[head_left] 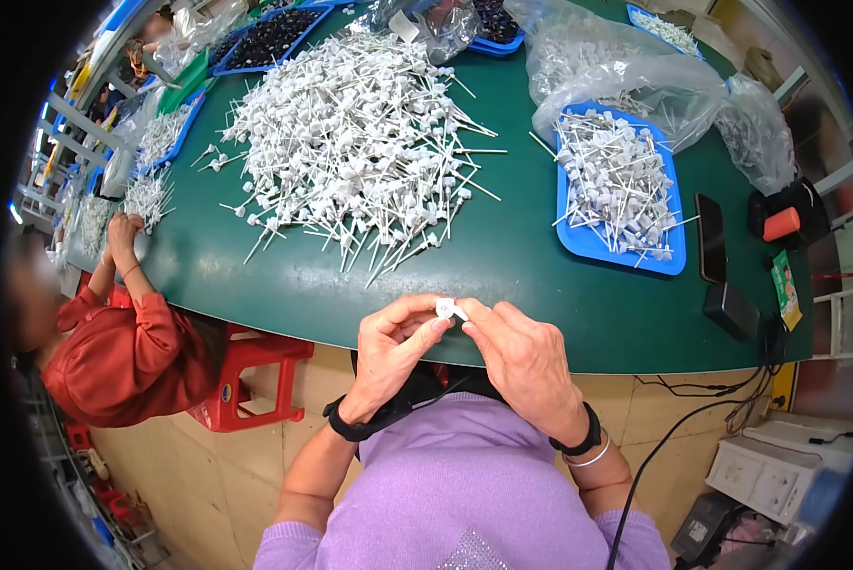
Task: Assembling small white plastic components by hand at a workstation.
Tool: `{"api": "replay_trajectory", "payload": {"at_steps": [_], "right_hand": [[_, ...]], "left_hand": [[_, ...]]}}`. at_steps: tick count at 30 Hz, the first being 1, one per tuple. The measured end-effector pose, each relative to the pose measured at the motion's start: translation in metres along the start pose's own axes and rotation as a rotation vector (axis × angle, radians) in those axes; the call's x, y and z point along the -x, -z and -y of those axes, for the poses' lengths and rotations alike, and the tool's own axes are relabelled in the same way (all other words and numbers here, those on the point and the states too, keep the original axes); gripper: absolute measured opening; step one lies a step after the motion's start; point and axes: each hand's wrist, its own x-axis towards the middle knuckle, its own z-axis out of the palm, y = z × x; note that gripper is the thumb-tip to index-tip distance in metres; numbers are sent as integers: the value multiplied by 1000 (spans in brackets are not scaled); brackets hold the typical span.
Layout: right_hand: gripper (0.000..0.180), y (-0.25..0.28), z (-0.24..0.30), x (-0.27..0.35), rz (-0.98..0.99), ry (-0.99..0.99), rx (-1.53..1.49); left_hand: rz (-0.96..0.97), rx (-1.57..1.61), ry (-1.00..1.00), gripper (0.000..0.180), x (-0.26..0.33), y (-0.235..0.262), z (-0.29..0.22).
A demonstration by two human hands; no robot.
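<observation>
At the near edge of the green table, my left hand [393, 344] pinches a small white plastic part [445, 308] between thumb and fingertips. My right hand [524, 356] meets it from the other side, its thumb and forefinger closed on a short white end [461, 313] of the same part or of a second piece; I cannot tell which. Beyond my hands lies a large heap of white plastic parts with thin stems [350, 142]. A blue tray [626, 263] to the right is filled with similar white stemmed parts.
A phone [710, 237] and a black box [731, 311] lie at the right. Clear plastic bags [635, 81] hold more white parts. Dark pieces fill a blue tray [273, 40] at the far left. Another person in a red top [132, 356] works at the left beside a red stool [255, 375].
</observation>
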Motion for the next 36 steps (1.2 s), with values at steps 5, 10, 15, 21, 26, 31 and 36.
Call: {"api": "replay_trajectory", "payload": {"at_steps": [5, 10, 15, 21, 26, 31, 36], "right_hand": [[23, -2, 0, 0, 2, -1, -9], [24, -3, -1, 1, 5, -9, -21], [24, -3, -3, 1, 11, 10, -22], [24, -2, -5, 1, 15, 20, -49], [24, -4, -8, 2, 17, 18, -73], [24, -4, -8, 2, 20, 12, -106], [24, -4, -8, 2, 18, 14, -122]], "left_hand": [[-11, 4, -18, 24, 1, -1, 2], [-18, -49, -51, 24, 2, -2, 3], [-18, -67, -49, 25, 2, -1, 6], [-25, -147, -122, 23, 0, -2, 4], [-39, -170, -130, 23, -1, -3, 2], [-37, -170, -149, 24, 0, -1, 5], [-30, -171, -157, 25, 0, -1, 5]]}}
